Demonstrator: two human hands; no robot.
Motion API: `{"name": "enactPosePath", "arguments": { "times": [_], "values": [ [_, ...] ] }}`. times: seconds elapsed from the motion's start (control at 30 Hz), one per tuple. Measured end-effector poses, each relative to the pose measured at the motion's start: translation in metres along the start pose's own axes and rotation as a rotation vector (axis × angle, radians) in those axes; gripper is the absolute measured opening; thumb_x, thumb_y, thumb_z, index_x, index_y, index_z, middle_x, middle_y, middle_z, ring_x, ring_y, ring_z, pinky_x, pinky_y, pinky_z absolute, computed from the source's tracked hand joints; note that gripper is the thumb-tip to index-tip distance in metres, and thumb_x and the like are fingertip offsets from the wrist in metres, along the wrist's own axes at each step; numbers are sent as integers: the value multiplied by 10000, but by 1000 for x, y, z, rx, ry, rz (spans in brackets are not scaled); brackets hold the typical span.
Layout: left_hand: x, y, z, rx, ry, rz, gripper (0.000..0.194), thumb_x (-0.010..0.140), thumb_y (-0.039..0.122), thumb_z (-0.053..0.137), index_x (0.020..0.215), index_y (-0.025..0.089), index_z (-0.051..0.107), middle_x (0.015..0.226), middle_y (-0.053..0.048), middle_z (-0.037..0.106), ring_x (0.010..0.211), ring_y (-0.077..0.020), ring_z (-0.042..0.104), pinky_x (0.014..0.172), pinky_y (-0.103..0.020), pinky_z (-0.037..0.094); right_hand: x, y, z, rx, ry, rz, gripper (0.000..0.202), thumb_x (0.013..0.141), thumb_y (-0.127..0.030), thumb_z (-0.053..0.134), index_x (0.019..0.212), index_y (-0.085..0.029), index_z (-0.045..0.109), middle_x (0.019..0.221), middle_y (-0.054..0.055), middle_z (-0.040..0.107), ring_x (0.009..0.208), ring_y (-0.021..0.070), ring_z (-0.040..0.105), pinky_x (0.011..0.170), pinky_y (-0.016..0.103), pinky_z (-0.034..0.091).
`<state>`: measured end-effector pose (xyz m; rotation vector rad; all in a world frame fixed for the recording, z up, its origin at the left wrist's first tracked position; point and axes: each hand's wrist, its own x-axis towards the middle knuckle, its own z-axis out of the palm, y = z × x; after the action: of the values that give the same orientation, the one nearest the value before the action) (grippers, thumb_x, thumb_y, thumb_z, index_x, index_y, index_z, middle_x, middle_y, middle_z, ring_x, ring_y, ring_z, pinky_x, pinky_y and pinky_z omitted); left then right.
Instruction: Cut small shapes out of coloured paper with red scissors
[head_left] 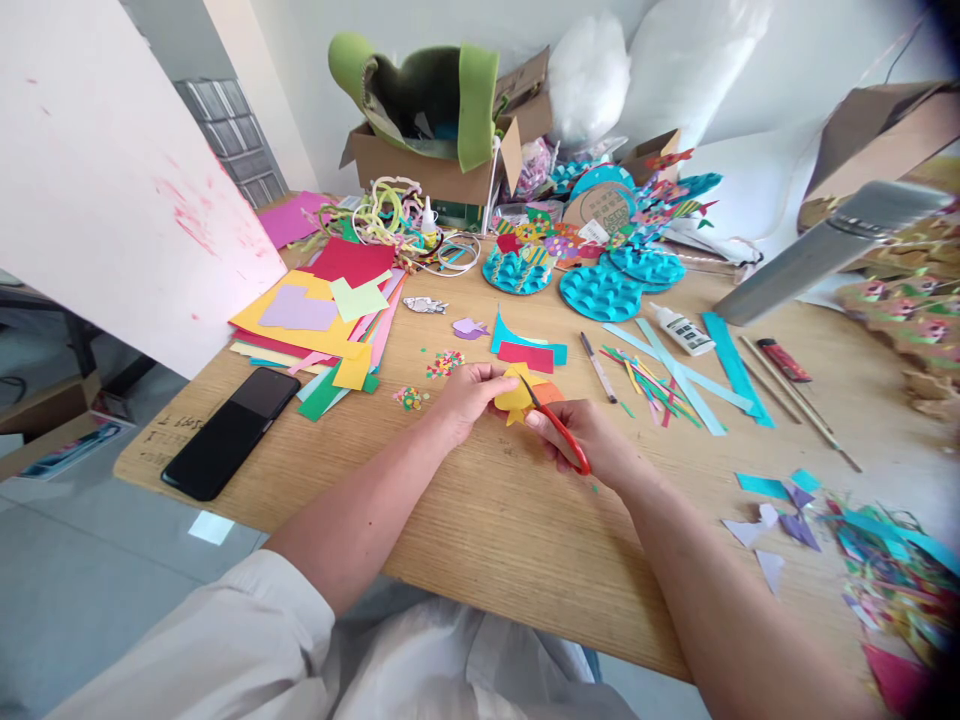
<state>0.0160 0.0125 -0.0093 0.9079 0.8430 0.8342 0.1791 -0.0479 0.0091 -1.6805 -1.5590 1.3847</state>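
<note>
My left hand (474, 395) pinches a piece of yellow paper (513, 392) above the wooden table. The paper's lower edge is cut into points. My right hand (585, 440) is closed around red-handled scissors (564, 432), whose dark blades reach to the paper's right side. An orange paper piece (549, 392) lies just behind the scissors, and a dark pink paper strip (526, 356) rests beyond the hands. Farther back is a curved blue paper piece (510, 335). Small heaps of coloured paper dots (445, 364) lie left of my left hand.
Stacked coloured paper (300, 300) and a phone (231, 432) lie at left. To the right are a pen (598, 368), thin paper strips (652, 385), a glue bottle (682, 330) and paper scraps (892, 560). Blue craft bases (600, 290) and a cardboard box (427, 165) stand behind.
</note>
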Motion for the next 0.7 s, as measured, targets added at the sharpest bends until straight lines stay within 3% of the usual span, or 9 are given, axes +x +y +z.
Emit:
{"name": "enactPosePath", "arguments": {
  "times": [0.7],
  "values": [
    [0, -1, -1, -8, -20, -24, 133, 644, 216, 726, 671, 117, 640, 643, -15, 622, 539, -91, 558, 517, -217, 456, -2, -2, 0, -4, 3, -4, 570, 676, -709, 657, 545, -180, 492, 446, 1, 532, 354, 101, 501, 339, 190, 315]
  ]
}}
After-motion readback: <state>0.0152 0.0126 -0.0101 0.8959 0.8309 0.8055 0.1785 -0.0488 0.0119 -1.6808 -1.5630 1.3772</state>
